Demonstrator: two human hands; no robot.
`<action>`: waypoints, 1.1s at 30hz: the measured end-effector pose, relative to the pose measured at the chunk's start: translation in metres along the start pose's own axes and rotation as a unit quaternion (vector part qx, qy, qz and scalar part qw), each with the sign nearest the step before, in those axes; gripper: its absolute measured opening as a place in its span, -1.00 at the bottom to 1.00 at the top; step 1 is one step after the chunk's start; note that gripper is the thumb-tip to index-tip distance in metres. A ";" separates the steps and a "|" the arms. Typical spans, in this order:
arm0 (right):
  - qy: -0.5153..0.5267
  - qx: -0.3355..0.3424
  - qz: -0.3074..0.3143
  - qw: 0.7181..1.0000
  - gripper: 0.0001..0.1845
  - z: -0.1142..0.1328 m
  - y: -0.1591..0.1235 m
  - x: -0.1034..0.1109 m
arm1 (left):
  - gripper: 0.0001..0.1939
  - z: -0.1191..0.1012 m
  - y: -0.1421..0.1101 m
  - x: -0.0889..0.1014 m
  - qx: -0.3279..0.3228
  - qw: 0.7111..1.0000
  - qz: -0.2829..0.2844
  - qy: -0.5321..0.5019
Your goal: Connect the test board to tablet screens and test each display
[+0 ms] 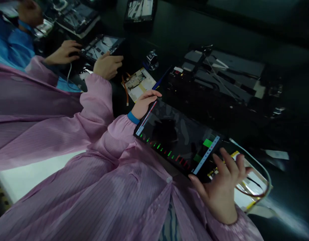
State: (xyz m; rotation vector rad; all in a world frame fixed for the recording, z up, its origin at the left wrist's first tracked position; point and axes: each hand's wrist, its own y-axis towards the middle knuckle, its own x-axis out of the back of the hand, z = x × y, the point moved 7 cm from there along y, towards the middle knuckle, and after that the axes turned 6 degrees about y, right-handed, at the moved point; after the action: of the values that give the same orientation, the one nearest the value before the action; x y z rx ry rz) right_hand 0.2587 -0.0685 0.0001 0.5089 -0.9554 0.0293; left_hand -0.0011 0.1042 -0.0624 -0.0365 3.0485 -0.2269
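Note:
A tablet-like display panel (192, 129) is tilted in front of my body, its screen lit with a white bar along the right edge and rows of green and red text. My left hand (142, 105), with a blue band at the wrist, grips the panel's upper left end. By the right end is my right hand (223, 187), fingers spread apart and thumb at the lower right corner; whether the thumb presses on the panel I cannot tell. Partly behind the right hand lies a pale board or battery (254, 179) with yellow tape and a cable (266, 167).
Beyond the panel lies an opened device chassis (227, 73) with cables. A circuit board (140, 83) and a shiny metal roll (152, 60) sit left of it. A co-worker's hands (108, 65) hold another opened device (101, 47). More devices stand farther back.

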 end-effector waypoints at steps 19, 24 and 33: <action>-0.096 -0.043 -0.134 0.985 -0.16 -0.028 -0.070 -0.002 | -0.94 -0.008 -0.001 0.000 -0.022 0.993 -0.046 0.103; -0.072 -0.070 -0.098 0.990 -0.19 -0.032 -0.069 -0.002 | -0.89 -0.008 -0.001 0.000 -0.027 0.994 -0.043 0.101; -0.075 -0.101 -0.090 0.988 -0.33 -0.035 -0.034 0.026 | -0.95 -0.011 -0.001 0.001 -0.019 0.997 -0.028 0.074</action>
State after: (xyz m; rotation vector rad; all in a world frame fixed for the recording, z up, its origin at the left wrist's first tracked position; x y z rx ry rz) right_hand 0.3091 -0.0886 -0.0096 0.4114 -1.0435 -0.2694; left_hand -0.0029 0.1047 -0.0517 -0.1120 3.2026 -0.1844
